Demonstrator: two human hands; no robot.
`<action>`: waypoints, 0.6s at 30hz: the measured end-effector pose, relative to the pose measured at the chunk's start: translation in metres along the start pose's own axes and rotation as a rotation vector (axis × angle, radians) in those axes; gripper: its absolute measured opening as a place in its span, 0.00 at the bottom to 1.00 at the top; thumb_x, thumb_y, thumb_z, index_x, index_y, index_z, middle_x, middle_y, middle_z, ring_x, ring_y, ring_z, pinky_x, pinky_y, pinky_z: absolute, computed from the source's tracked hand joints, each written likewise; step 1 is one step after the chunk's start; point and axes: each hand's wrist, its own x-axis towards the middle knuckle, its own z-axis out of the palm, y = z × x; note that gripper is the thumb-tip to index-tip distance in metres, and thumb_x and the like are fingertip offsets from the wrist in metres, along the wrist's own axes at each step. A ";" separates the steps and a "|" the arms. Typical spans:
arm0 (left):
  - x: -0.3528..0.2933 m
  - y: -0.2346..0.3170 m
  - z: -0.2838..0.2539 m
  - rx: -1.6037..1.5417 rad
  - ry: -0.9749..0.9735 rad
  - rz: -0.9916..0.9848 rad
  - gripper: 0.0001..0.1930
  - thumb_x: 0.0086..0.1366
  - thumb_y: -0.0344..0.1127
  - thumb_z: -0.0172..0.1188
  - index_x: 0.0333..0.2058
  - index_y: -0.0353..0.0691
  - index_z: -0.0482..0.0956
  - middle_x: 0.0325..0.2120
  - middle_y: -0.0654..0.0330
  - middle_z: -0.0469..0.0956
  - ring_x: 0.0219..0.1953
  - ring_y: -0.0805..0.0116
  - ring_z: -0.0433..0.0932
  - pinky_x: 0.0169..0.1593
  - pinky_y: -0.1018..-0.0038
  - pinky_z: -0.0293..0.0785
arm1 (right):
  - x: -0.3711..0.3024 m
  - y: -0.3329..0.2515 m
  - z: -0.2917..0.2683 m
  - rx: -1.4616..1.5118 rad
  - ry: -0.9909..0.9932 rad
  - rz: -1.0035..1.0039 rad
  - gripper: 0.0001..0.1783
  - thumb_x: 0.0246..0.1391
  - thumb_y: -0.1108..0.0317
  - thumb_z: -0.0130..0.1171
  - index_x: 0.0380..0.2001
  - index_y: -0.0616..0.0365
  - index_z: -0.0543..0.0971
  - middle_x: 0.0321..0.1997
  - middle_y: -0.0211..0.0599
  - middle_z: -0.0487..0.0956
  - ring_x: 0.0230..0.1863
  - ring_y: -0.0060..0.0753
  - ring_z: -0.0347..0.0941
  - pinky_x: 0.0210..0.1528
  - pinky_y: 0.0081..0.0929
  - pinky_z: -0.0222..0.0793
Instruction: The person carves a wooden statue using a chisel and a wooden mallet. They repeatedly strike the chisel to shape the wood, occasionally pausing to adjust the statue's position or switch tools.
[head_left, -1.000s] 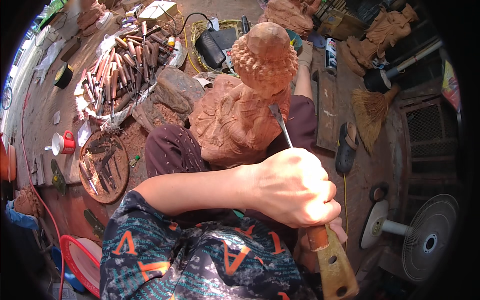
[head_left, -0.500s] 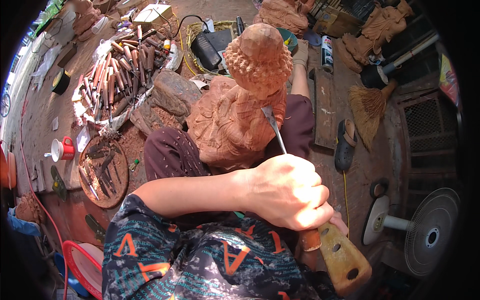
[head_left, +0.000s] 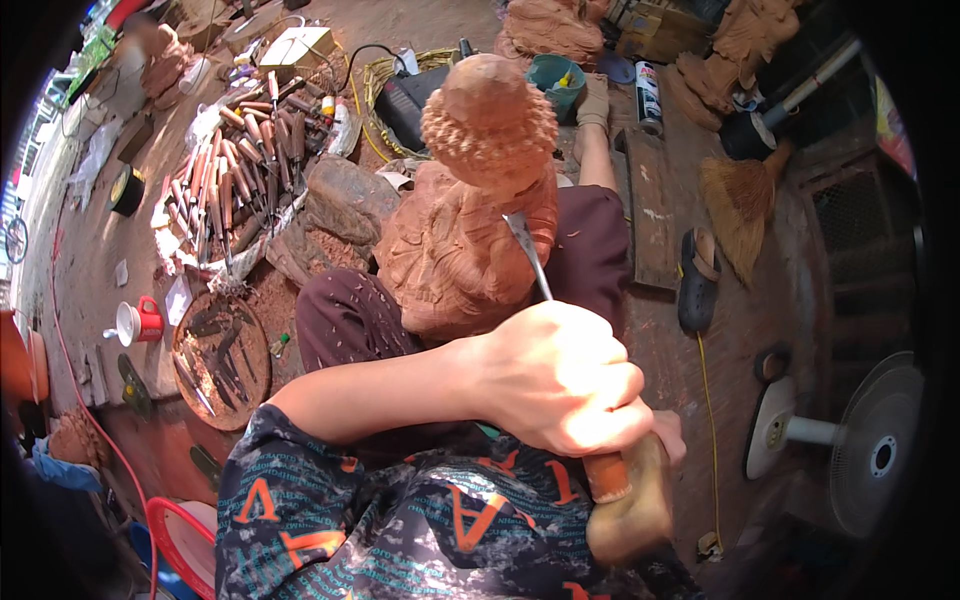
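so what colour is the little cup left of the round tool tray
The small handled cup is red with a white inside, clearest in the head view.

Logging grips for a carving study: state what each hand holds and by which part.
The left hand grips the chisel around its handle. The right hand, mostly hidden behind it, holds the wooden mallet near its top.

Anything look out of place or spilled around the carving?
Nothing damaged. Reddish wood chips litter the ground beside the reddish-brown carved wooden figure, and one dark sandal lies alone beside the straw broom.
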 end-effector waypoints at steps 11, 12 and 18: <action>0.044 0.008 0.014 -0.083 -0.435 -0.316 0.13 0.54 0.41 0.56 0.36 0.43 0.69 0.20 0.61 0.66 0.22 0.66 0.71 0.20 0.72 0.64 | 0.023 -0.012 0.021 0.011 0.189 0.264 0.13 0.55 0.62 0.57 0.34 0.61 0.71 0.29 0.33 0.68 0.28 0.28 0.65 0.29 0.26 0.62; 0.044 0.004 0.020 0.000 -0.473 -0.296 0.13 0.55 0.41 0.57 0.38 0.45 0.71 0.23 0.63 0.64 0.26 0.66 0.69 0.19 0.71 0.62 | 0.020 -0.001 0.014 0.026 0.166 0.325 0.13 0.55 0.63 0.59 0.36 0.62 0.71 0.30 0.33 0.69 0.30 0.27 0.67 0.32 0.26 0.63; 0.055 -0.048 0.040 0.177 -0.444 -0.290 0.22 0.54 0.49 0.63 0.48 0.58 0.75 0.20 0.64 0.66 0.20 0.67 0.73 0.17 0.69 0.65 | 0.015 0.056 -0.016 0.383 -0.039 0.689 0.21 0.52 0.72 0.61 0.49 0.65 0.71 0.37 0.31 0.72 0.38 0.21 0.69 0.43 0.20 0.65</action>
